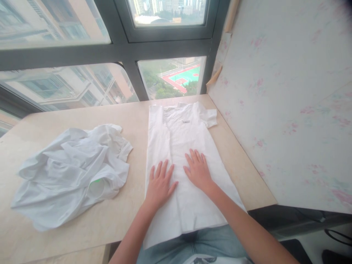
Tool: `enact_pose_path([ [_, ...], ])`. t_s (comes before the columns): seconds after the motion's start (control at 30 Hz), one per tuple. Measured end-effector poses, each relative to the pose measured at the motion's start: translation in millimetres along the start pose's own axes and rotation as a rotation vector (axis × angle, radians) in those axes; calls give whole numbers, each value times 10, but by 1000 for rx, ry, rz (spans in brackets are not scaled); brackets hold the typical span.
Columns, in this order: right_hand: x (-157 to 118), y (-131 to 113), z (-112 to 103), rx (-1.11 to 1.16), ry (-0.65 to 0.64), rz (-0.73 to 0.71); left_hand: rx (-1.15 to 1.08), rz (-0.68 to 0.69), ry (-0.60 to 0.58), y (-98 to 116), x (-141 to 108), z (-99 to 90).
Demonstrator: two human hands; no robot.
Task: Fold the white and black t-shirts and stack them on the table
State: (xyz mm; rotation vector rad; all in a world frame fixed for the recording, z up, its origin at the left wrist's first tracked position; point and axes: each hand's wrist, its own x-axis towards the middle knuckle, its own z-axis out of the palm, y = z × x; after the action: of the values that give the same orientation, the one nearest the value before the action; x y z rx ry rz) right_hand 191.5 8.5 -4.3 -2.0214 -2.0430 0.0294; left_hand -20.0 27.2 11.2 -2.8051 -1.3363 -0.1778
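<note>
A white shirt (192, 137) with small dark lettering on its chest lies on the pale tabletop, its collar toward the window and its hem at the near edge. One short sleeve sticks out at the right; the left side is folded inward. My left hand (161, 185) rests flat on the folded left part, fingers spread. On the middle of the shirt, a little farther right, my right hand (198, 170) lies flat with its fingers apart. Neither hand grips the cloth. A crumpled white garment (74, 172) lies to the left, touched by neither hand.
The pale tabletop (134, 216) reaches back to a dark-framed window (165, 47). A wall with flowered paper (288, 110) borders the right side. Dark items and a cable (337, 234) are low at the right. My legs in jeans (192, 244) are at the near edge.
</note>
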Motion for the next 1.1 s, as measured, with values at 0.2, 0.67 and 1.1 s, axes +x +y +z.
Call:
enact_pose_path([
  [0.2,252,155,-34,65,66,-1,-5,0,10,16,-23,-34],
  [0.67,3094,-5,552,109,-249,39,-19,-13,8,-31,-8,-64],
  [1.1,3624,585,420,308,-44,14,-28,-32,16,-336,242,34],
])
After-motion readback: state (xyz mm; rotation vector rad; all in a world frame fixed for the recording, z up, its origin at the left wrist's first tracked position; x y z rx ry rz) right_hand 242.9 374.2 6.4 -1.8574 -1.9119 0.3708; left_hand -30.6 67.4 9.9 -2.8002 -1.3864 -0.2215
